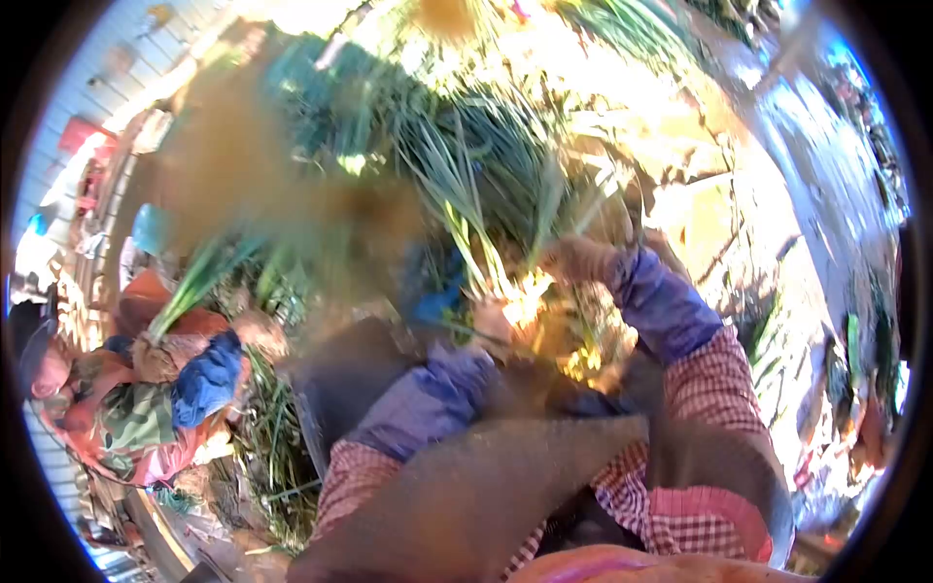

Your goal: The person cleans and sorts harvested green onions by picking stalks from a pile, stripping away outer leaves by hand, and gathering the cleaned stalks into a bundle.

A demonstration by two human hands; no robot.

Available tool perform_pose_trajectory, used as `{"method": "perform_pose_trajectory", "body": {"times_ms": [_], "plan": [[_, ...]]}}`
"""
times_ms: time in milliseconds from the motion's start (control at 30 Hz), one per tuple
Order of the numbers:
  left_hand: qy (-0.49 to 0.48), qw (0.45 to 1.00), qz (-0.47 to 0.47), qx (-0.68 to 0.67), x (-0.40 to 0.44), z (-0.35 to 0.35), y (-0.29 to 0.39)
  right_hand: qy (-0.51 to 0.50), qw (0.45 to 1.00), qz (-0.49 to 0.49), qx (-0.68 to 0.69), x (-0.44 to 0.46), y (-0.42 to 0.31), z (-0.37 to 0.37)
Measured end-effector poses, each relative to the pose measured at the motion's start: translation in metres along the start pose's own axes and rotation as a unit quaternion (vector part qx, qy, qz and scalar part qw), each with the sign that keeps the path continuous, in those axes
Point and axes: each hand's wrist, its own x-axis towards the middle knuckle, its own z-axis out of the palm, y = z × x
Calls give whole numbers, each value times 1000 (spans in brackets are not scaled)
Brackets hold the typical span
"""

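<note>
Long green onion-like stalks (471,146) lie in a pile ahead of me, their pale lower ends toward me. My left hand (493,325) is at the bottom of a few stalks with yellow-white stems (476,255), its fingers closed round them. Farther right, my right hand (578,260) reaches in beside the leaves; its fingertips are lost among stalks and glare. Blue-purple sleeve covers are on both forearms. A smear on the lens blurs the upper left.
At the left a co-worker in a cap (34,340) and camouflage clothing holds green stalks (199,282). More greens (632,29) lie at the top. Cut leaves (277,457) litter the ground at the lower left. A shiny sheet (816,165) stretches along the right.
</note>
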Motion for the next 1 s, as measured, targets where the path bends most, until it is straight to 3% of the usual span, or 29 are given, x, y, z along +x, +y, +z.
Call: {"method": "perform_pose_trajectory", "body": {"times_ms": [33,67,100,167,200,233,300,333,367,433,500,533,567,600,633,667,700,733,800,833,867,900,967,1000], "plan": [[-1,1000,-11,12,-5,7,3,58,998,-10,-5,-2,2,16],[-8,1000,-10,20,-7,10,5,29,998,50,-30,-5,-25,4],[-10,999,-13,28,-10,15,7,114,993,-11,18,-9,-4,32],[-19,999,-37,19,-34,40,29,70,992,97,31,-14,-40,23],[4,994,-108,-3,-77,88,64,55,981,137,128,-17,-39,32],[-14,998,-53,-7,-39,44,34,96,960,120,233,-22,-48,32],[-21,998,-54,25,-18,20,22,98,899,95,416,-29,-60,39],[34,980,-147,128,-18,24,30,37,877,89,472,-36,-78,30],[30,984,-153,82,-12,14,27,-37,930,25,364,-43,-80,32],[25,986,-160,41,-3,-3,18,-311,917,95,231,-63,-46,65],[-99,989,-112,1,4,-11,14,-251,968,9,1,-95,-20,104],[-6,990,-135,-45,-37,49,38,-275,957,67,56,-92,-9,105],[-44,987,-146,-55,-29,41,30,-293,942,127,107,-89,1,106],[-23,990,-136,12,-25,35,24,-195,890,318,261,-72,-13,85],[-3,989,-125,80,-23,32,21,-83,775,487,395,-61,-19,72],[1,988,-155,-12,-42,55,30,9,714,443,543,-57,-9,79],[-12,988,-148,40,-50,62,33,101,627,383,671,-54,1,86],[10,984,-142,109,-43,52,26,106,543,342,759,-46,-2,80],[17,980,-101,172,15,-33,-21,145,534,290,781,-25,-3,86],[19,980,-100,170,12,-31,-20,182,521,240,799,-18,1,91],[7,967,-112,228,3,-19,-12,201,493,263,805,-11,7,96],[-4,950,-123,285,-6,-6,-4,197,491,265,806,-9,14,100],[-46,972,-228,34,-34,31,17,259,697,361,563,-3,10,97],[-58,973,-222,31,-38,38,18,247,793,385,402,-3,20,101]]}}
